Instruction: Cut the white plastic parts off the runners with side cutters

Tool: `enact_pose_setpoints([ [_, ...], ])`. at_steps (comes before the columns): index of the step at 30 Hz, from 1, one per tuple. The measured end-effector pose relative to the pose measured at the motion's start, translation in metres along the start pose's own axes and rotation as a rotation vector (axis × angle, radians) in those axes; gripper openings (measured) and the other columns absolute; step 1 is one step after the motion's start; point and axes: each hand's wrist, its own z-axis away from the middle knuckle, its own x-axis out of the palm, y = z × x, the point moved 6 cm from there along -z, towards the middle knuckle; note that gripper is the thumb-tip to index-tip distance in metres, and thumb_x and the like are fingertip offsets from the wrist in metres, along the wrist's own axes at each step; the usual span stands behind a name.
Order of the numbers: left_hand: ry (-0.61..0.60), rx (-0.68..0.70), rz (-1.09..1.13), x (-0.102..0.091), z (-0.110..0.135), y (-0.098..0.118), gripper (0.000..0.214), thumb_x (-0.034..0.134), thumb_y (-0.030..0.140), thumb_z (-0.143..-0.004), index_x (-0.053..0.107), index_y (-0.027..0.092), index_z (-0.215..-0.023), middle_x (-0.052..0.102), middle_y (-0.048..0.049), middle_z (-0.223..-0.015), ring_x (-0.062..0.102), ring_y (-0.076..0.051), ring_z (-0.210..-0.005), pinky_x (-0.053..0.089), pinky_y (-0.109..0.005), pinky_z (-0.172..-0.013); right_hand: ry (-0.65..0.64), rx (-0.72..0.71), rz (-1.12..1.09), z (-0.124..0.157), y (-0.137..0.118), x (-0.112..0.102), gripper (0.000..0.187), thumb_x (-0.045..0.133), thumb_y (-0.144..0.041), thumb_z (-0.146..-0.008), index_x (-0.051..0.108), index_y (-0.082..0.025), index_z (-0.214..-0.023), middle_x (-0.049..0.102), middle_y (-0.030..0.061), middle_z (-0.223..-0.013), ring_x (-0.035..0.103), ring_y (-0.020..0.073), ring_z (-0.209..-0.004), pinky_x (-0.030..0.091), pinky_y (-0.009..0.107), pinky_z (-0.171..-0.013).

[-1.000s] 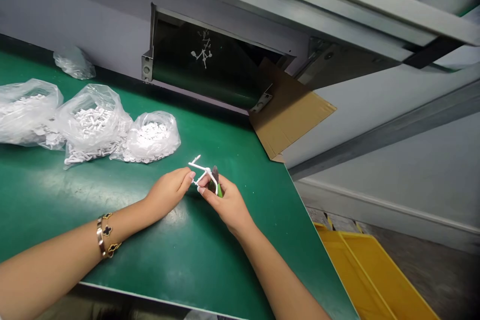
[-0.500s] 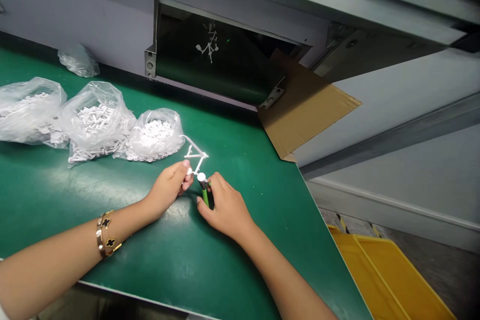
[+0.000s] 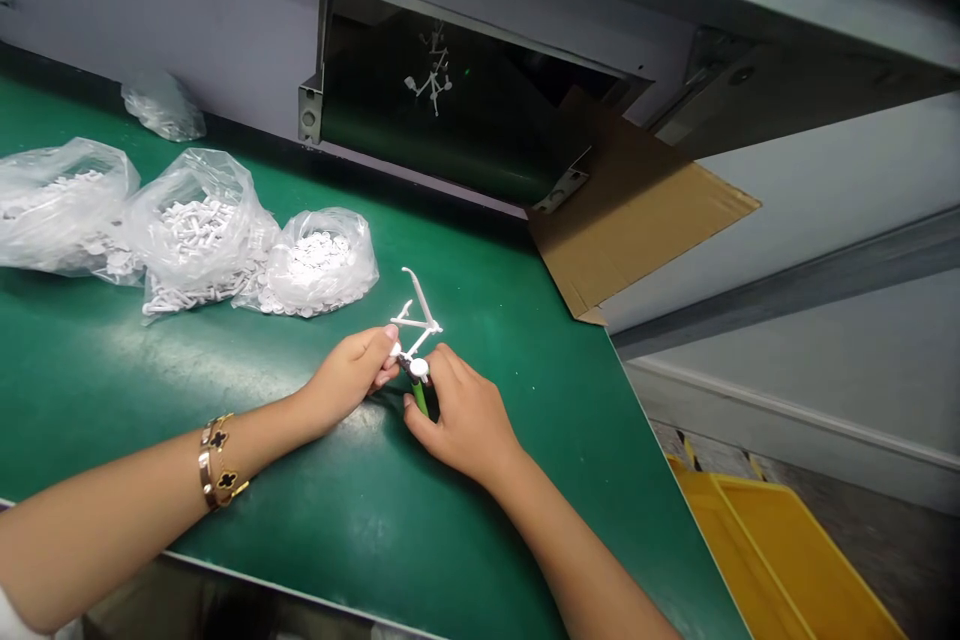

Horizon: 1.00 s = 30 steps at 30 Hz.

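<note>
The left hand [image 3: 346, 375] has a narrow grip on a white plastic runner [image 3: 417, 323], just beside the bag of white discs [image 3: 319, 265]; the right hand [image 3: 466, 415] closes around green-handled cutters [image 3: 420, 398] at the runner's lower end.

Bags [image 3: 201, 220] of seemingly plastic white parts on a green bench [image 3: 510, 320].

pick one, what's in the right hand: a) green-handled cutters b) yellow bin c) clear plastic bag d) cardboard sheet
a, the right hand closes around the green-handled cutters, their head up against the white plastic runner held by the left hand.
</note>
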Motion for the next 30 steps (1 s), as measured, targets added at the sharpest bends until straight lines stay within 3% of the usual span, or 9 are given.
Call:
enact_pose_setpoints([
  [9,-0.006,-0.015,0.019,0.001,0.000,0.000,0.043,0.038,0.055,-0.083,0.033,0.018,-0.060,0.032,0.0065,-0.050,0.024,-0.006,-0.044,0.023,-0.020,-0.043,0.011,0.004,-0.001,0.000,0.000,-0.001,0.008,0.046,-0.027,-0.074,0.041,-0.022,-0.077,0.051,0.0016,-0.074,0.051,0.0170,-0.069,0.034,0.025,-0.054],
  [20,-0.031,-0.037,-0.035,0.002,-0.002,-0.003,0.041,0.037,0.054,-0.082,0.033,0.019,-0.061,0.031,0.0064,-0.049,0.024,-0.007,-0.043,0.021,-0.021,-0.043,-0.102,0.014,-0.020,0.000,0.001,0.004,0.004,0.044,-0.024,-0.075,0.040,-0.022,-0.076,0.053,0.0004,-0.074,0.051,0.0156,-0.065,0.034,0.025,-0.055],
  [30,-0.080,-0.122,0.049,0.003,-0.002,-0.011,0.039,0.038,0.049,-0.085,0.033,0.018,-0.061,0.031,0.0069,-0.049,0.021,-0.005,-0.040,0.018,-0.019,-0.040,-0.145,0.003,0.184,0.000,0.005,0.008,0.003,0.041,-0.024,-0.077,0.043,-0.021,-0.077,0.058,0.0046,-0.079,0.054,0.0181,-0.064,0.028,0.026,-0.051],
])
